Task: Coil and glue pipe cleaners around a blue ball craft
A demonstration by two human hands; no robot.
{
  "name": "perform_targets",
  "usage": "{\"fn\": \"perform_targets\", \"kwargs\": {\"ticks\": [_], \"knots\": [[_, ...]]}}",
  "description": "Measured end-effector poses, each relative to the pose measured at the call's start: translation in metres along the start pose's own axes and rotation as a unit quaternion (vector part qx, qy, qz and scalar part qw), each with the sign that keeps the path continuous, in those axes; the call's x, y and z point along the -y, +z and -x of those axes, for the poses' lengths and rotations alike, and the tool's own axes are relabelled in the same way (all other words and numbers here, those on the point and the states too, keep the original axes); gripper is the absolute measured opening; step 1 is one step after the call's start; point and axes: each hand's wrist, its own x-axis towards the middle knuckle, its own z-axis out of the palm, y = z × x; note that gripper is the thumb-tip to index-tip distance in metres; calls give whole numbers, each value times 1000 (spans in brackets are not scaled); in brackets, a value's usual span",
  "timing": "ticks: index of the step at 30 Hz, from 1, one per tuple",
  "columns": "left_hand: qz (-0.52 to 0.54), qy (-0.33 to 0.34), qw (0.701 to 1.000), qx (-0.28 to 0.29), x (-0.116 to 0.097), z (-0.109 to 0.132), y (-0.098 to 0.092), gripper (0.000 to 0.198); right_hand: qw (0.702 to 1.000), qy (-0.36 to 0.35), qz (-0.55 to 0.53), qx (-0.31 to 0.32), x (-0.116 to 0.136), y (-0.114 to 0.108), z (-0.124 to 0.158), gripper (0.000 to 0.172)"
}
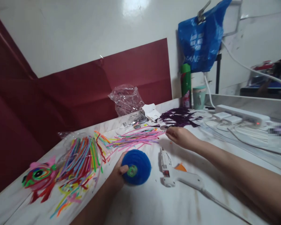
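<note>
Left hand (118, 175), lower centre of frame: grip clenched around a blue ribbed ball (137, 167), held just above the surface (154, 206). Right hand (181, 137), centre right: fingertips at the end of the pink strands (138, 137), just beside the purple pile (178, 117); cannot tell whether its grip is closed. Glue gun (175, 175) lies between both hands. Multicoloured strands (79, 159) crowd the surface's left edge; bare room shows at lower centre.
</note>
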Motion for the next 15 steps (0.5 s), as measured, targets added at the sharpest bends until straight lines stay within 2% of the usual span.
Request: {"fn": "perform_targets", "kwargs": {"ticks": [2,5,15], "knots": [[-3,0,999,48,-4,4,7,65,1000,-2,-1,-1,-1,2,0,21],[2,-6,997,79,-9,5,13,67,1000,2,-1,-6,-2,3,0,21],[8,-15,996,83,-1,0,0,63,999,40,-2,-31,0,-5,-2,27]]}}
